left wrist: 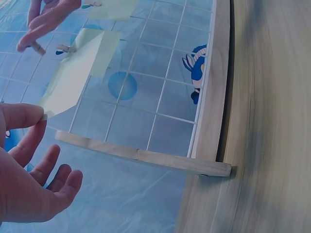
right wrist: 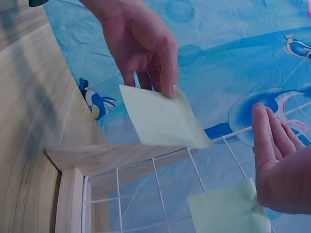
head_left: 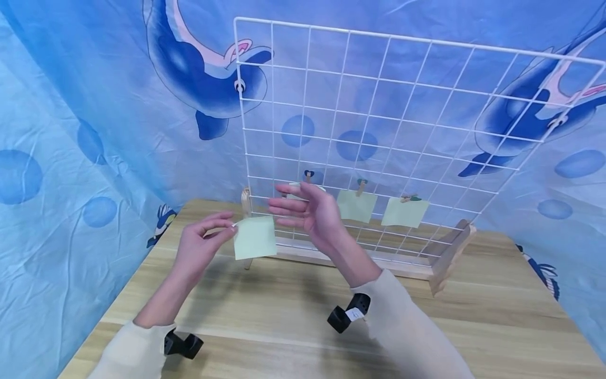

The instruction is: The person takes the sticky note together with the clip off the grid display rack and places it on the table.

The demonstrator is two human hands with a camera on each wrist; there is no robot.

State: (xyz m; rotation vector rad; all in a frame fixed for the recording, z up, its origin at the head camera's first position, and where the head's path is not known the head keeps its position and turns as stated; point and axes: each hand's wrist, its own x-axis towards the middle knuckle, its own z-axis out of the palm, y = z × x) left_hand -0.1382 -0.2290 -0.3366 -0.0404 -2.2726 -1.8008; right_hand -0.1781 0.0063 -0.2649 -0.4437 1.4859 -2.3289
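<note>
Wire grid [head_left: 370, 114], centre to upper right: best met squarely. Left hand [head_left: 201, 242], left of centre, should keep its pinch light so nothing creases; right hand [head_left: 322, 213], centre, should avoid crowding it. Green sheet [head_left: 255, 239]: left of centre, pinched near its upper left corner, spreading rightward from left fingertips. Small clip [left wrist: 38, 48]: apparently pinched in right fingers, partly hidden.

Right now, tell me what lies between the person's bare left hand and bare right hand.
In the head view, a pale green paper square lies between the left hand, pinching its edge, and the right hand.
</note>
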